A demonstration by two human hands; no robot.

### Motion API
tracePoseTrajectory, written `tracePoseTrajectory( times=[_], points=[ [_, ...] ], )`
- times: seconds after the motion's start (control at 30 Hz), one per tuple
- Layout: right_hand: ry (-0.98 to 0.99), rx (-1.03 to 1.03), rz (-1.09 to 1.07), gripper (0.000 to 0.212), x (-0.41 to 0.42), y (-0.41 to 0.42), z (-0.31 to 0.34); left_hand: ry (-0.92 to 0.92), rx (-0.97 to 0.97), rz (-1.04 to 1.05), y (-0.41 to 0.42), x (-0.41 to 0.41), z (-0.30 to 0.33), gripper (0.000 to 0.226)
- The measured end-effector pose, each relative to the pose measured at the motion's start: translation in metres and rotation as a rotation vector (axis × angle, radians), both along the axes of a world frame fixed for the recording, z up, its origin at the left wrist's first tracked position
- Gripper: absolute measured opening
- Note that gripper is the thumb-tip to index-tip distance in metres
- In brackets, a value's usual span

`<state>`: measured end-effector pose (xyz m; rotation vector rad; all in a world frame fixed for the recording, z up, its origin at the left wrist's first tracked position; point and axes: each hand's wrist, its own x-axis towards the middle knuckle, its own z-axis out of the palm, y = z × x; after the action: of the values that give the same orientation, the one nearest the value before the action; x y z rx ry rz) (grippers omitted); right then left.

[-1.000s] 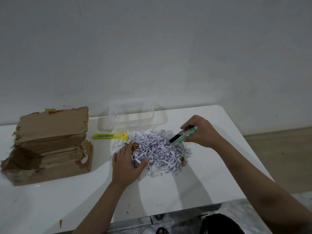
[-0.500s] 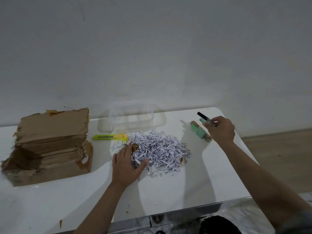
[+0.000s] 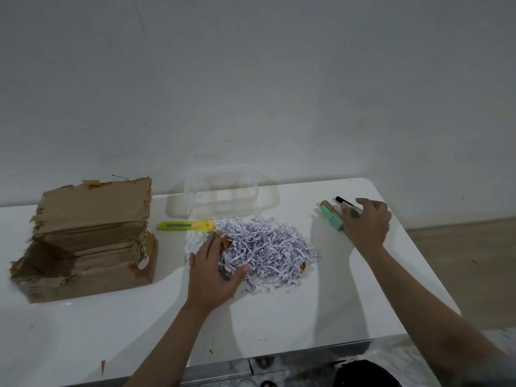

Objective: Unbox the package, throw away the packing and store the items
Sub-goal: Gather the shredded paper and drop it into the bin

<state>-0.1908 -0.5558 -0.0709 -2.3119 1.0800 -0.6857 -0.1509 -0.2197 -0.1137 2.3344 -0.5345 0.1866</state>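
A pile of shredded white paper [image 3: 268,244] lies mid-table, with brown bits of something showing at its left [image 3: 225,243] and right edge [image 3: 303,266]. My left hand [image 3: 212,272] rests flat on the pile's left side, fingers straight. To the right, a mint-green tube-like item [image 3: 331,217] and a pen with a black cap [image 3: 341,200] lie side by side on the table. My right hand [image 3: 367,223] hovers over their near ends with relaxed, spread fingers; the pen's body runs under my thumb. The torn cardboard box [image 3: 89,236] stands at the left.
A clear plastic container [image 3: 223,196] sits on its lid at the back, behind the paper. A yellow utility knife [image 3: 185,225] lies between the box and the pile. The white table [image 3: 279,317] ends near my right arm; a dark bag [image 3: 363,372] sits on the floor below.
My right hand carried the green item and the pen from the paper pile to the table's right side and set them down. My left hand stayed on the pile.
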Motion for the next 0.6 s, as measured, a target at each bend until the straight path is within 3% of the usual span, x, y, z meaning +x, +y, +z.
tracePoseTrajectory(
  times=[0.07,0.13,0.27,0.37,0.47,0.6],
  points=[
    [-0.152,-0.020,0.209,0.042,-0.013,0.029,-0.002,-0.048,-0.104,0.003,0.001,-0.002,0.003,0.086],
    [-0.148,0.081,0.431,0.049,-0.031,0.064,-0.007,-0.076,-0.212,0.054,0.003,-0.004,0.004,0.083],
    [-0.029,0.236,0.638,0.100,-0.046,0.098,-0.028,-0.074,-0.199,0.223,0.008,0.003,0.005,0.089],
    [0.122,0.160,0.690,0.122,-0.032,0.099,-0.033,0.127,-0.147,0.254,0.013,0.016,0.003,0.108],
    [0.183,0.096,0.790,0.126,-0.011,0.103,-0.031,0.179,-0.049,0.191,0.011,0.023,-0.005,0.103],
    [0.201,0.097,0.919,0.121,0.013,0.119,-0.030,0.134,-0.081,0.027,-0.005,0.017,-0.001,0.080]
  ],
)
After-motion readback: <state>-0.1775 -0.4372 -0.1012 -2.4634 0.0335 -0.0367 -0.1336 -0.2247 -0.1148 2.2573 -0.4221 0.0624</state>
